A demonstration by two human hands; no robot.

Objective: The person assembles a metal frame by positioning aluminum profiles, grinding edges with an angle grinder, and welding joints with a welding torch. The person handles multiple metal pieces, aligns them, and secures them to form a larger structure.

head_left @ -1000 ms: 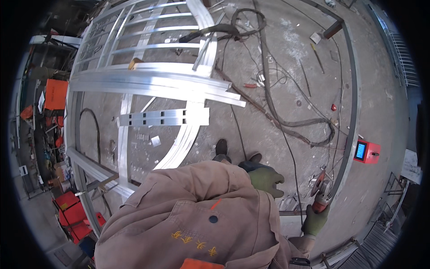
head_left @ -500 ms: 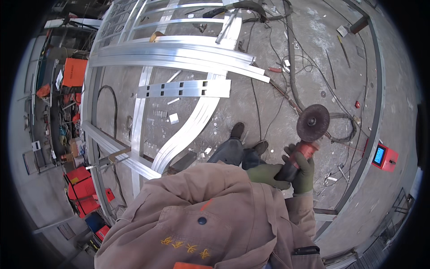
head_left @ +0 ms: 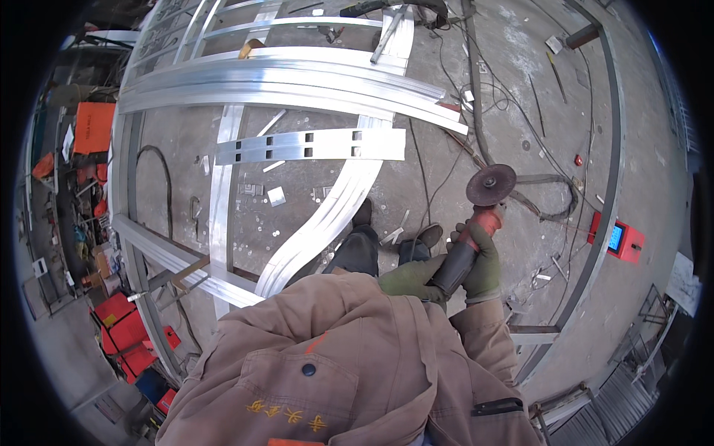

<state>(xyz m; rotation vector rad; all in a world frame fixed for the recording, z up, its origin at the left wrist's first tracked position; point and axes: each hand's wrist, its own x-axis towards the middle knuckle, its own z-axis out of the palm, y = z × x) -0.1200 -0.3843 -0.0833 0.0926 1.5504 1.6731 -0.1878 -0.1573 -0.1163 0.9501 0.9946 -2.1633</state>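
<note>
An angle grinder (head_left: 455,267) with a dark body and a red head is held in front of my torso, right of centre. Its round brown disc (head_left: 491,185) points away from me, over the floor. My right hand (head_left: 483,271), in a green glove, is wrapped round the body just behind the head. At the rear end of the body, my left hand (head_left: 413,278), also green-gloved, is closed on the grinder; part of its fingers is hidden. Left of the grinder lies a silver metal plate (head_left: 331,144) with square holes, resting across silver profiles.
Long silver profiles (head_left: 282,89) lie across a metal frame (head_left: 129,171). Hoses and a cable (head_left: 476,89) run over the floor on the right. A red box with a blue screen (head_left: 621,238) stands by the right frame bar. Red cases (head_left: 126,327) sit at lower left.
Both hands have shifted left with the grinder, closer to my body's middle. The disc shows flatter and more tilted. My view has also moved somewhat.
</note>
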